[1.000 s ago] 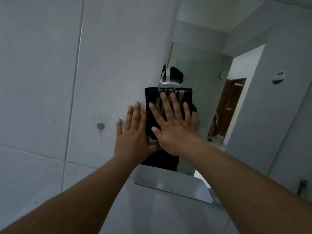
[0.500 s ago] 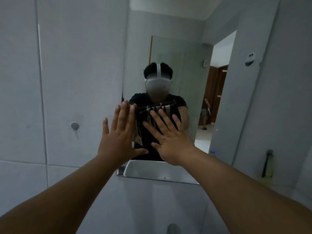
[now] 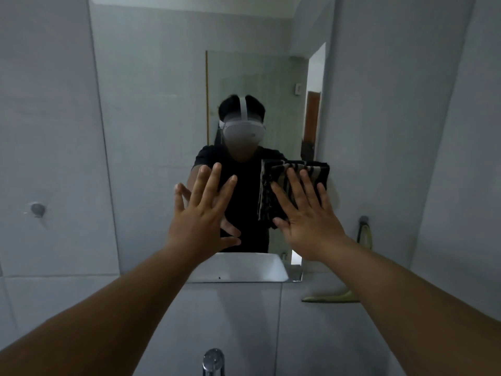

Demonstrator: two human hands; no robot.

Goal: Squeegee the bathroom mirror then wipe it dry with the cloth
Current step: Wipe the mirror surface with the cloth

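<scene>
The bathroom mirror (image 3: 151, 104) hangs on the tiled wall straight ahead and reflects a person in a headset. My right hand (image 3: 306, 221) lies flat, fingers spread, and presses a folded dark striped cloth (image 3: 268, 185) against the lower right of the glass. My left hand (image 3: 203, 221) is at the lower middle of the mirror, flat with fingers apart and holding nothing. A yellowish-green squeegee (image 3: 333, 297) hangs on the wall to the right of the mirror, partly hidden behind my right forearm.
A chrome tap (image 3: 214, 360) stands at the bottom centre, below the mirror. A small round metal peg (image 3: 37, 208) sticks out of the left wall tile. The white basin's reflection (image 3: 238, 267) fills the mirror's bottom edge.
My right hand has slid the cloth from the mirror's left edge across to its right side. My left hand has parted from it and stayed near the middle.
</scene>
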